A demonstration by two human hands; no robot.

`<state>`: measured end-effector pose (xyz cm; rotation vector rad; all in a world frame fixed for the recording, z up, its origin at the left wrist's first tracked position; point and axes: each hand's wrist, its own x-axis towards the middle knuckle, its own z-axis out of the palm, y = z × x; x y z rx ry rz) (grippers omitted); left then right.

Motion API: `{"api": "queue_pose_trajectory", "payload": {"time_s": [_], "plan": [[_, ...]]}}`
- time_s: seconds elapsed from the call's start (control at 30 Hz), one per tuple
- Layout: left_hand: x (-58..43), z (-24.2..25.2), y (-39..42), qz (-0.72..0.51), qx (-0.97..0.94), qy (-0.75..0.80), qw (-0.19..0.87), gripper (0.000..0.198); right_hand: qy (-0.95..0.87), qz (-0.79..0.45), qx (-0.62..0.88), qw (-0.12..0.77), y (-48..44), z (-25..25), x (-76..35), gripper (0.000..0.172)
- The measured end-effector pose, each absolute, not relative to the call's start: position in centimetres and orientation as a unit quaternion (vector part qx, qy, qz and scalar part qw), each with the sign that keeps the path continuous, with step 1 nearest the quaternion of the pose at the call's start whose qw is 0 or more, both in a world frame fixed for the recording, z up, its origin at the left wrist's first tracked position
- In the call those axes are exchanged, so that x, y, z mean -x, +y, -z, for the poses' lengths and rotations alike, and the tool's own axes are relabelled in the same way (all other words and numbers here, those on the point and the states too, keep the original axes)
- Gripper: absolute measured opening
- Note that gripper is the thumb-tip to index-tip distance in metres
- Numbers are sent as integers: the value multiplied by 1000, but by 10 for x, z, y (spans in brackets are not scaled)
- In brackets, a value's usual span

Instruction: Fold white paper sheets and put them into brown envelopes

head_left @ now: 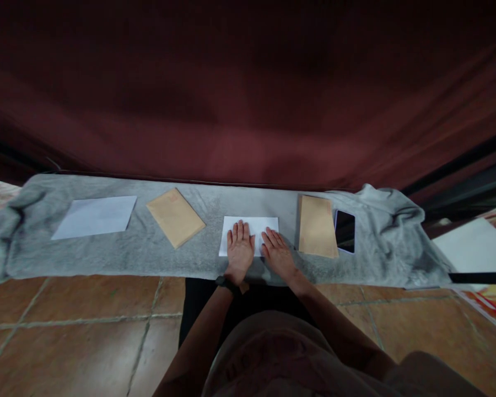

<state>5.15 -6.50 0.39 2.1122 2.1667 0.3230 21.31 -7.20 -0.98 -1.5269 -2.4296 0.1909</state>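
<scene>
A white sheet of paper (254, 223), seemingly folded, lies in front of me on a grey cloth. My left hand (240, 247) rests flat on its left half, palm down, fingers stretched forward. On the paper's right part lies my right hand (276, 251), also flat, its fingers slanting to the left. Neither hand grips anything. To the right is a stack of brown envelopes (317, 226). Left of the paper, more brown envelopes (176, 216) lie at an angle. Further left sits white paper (95, 216).
The grey cloth (124, 256) covers a long narrow surface and bunches up at both ends. A phone (345, 231) lies beside the right envelopes. Behind the surface hangs a dark red curtain (248, 149). Brown floor tiles (86, 331) show below the front edge.
</scene>
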Motion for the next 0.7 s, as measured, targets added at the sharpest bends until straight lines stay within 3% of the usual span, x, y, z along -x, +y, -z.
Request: {"api": "queue_pose_trajectory", "payload": {"time_s": [0.7], "plan": [[-58, 8, -63, -126, -672, 729, 39, 66, -829, -99, 531, 145, -60, 2, -213, 45]]}}
